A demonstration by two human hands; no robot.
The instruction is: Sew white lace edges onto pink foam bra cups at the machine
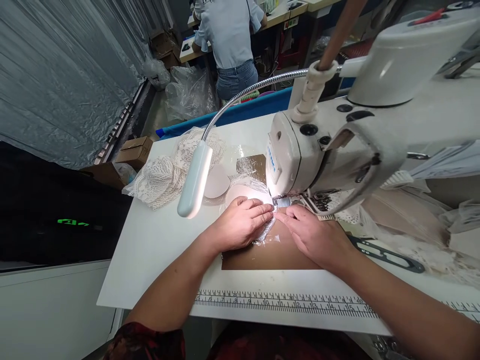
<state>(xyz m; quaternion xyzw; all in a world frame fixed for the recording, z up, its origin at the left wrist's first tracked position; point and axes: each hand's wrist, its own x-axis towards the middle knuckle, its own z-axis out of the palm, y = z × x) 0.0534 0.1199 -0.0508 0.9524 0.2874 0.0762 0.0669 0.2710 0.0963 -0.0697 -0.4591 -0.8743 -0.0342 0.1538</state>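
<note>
A pale padded cup with white lace round its edge [240,192] lies under the needle area of a white sewing machine [287,155]. My left hand [245,220] rests flat on the cup, its fingers stretched toward the presser foot. From the other side my right hand [311,232] has its fingers curled, with thumb and index finger pinching the lace edge close to the needle. The exact grip at the fingertips is partly hidden. Lace hangs out below my left fingers onto a brown plate [277,255].
A lamp [195,180] on a bendable neck hangs over the left side. Stacked lace pieces [161,180] and a round pale pad [216,181] lie to the left. More fabric [408,215] is heaped right. A ruler strip [285,305] runs along the front edge. A person [232,45] sits ahead.
</note>
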